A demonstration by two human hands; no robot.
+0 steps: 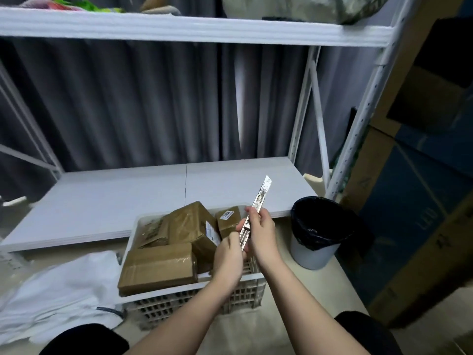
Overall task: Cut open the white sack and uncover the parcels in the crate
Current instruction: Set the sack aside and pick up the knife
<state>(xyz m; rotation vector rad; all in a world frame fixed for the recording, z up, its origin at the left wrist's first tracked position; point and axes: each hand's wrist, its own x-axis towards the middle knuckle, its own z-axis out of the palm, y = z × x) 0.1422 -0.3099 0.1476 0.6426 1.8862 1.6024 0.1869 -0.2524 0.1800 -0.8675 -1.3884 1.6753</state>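
A white slatted crate (194, 301) stands on the floor in front of me, holding several brown taped parcels (158, 267) that lie uncovered. The white sack (58, 290) lies crumpled on the floor to the left of the crate. Above the crate's right side I hold a metal utility knife (259, 201), its blade extended and pointing up and away. My right hand (261, 234) grips the knife's handle around its middle. My left hand (229, 254) pinches the handle's lower end.
A low white shelf board (153, 198) runs behind the crate, with grey curtains beyond it. A bin with a black liner (317, 231) stands to the right of the crate. Large cardboard boxes (414, 201) are stacked at the far right. My knees show at the bottom edge.
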